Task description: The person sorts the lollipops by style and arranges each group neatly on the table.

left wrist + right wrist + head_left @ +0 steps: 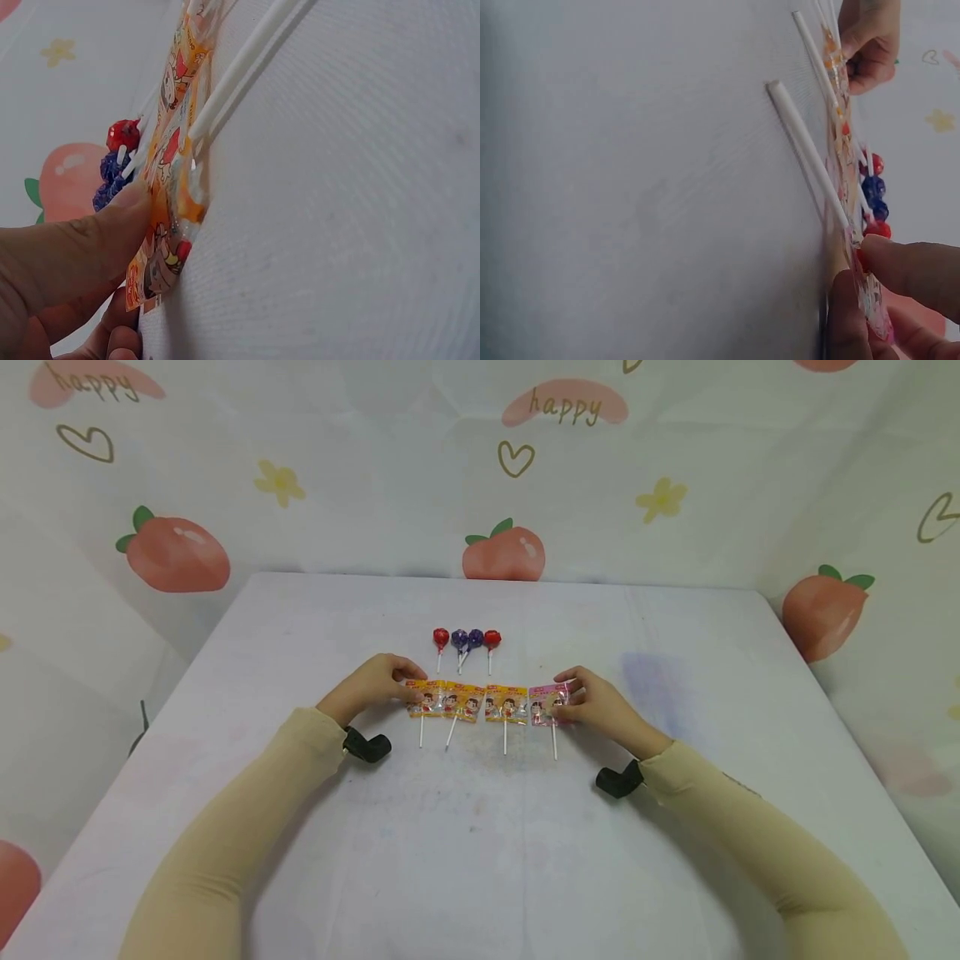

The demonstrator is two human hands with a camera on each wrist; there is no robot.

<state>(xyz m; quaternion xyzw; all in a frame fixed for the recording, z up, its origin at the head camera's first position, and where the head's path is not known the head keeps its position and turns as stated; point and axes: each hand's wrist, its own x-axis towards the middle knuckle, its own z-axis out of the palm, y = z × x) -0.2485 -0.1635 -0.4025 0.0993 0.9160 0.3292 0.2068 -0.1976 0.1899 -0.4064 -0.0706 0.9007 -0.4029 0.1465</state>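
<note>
Flat lollipops in printed wrappers lie in a row across the middle of the table, sticks toward me. My left hand [377,685] pinches the left end of the leftmost orange-wrapped lollipop [429,702], thumb on the wrapper [159,259] and fingers behind it. Beside it are two more orange-wrapped lollipops, one slightly tilted [462,702] and one straighter [506,703]. At the right end, my right hand [600,706] pinches the pink-wrapped lollipop [542,706] between thumb and fingers. Its white stick [806,150] shows plainly in the right wrist view.
Behind the row lie round lollipops: a red one [441,637] at the left, two purple ones [460,638] with crossing sticks, and another red one [492,638]. The white table [465,877] meets a printed backdrop [375,527] at its far edge.
</note>
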